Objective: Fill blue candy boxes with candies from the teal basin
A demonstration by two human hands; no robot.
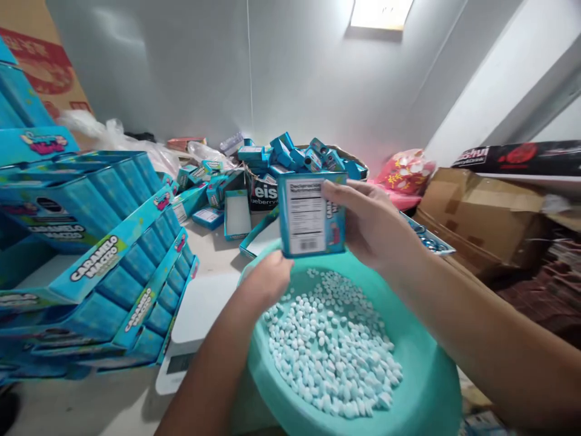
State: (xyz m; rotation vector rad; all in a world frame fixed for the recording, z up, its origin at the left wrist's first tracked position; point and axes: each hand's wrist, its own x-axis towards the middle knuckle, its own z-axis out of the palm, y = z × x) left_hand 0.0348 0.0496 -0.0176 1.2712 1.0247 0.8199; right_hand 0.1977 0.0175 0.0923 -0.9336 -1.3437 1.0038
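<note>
A small blue candy box (311, 213) with a white nutrition label is held upright over a teal plastic basin (426, 387). My right hand (372, 227) is wrapped round the box's right side. My left hand (267, 278) is closed beneath the box's lower left corner, touching it. Inside the basin lies a heap of small white and pale blue candies (333, 351).
Stacked blue display cartons (104, 266) marked "Caramelo Macizo" stand at the left. A pile of small blue boxes (290, 154) fills a container behind the basin. A white scale (195, 327) lies left of the basin. Brown cardboard boxes (485, 218) sit at the right.
</note>
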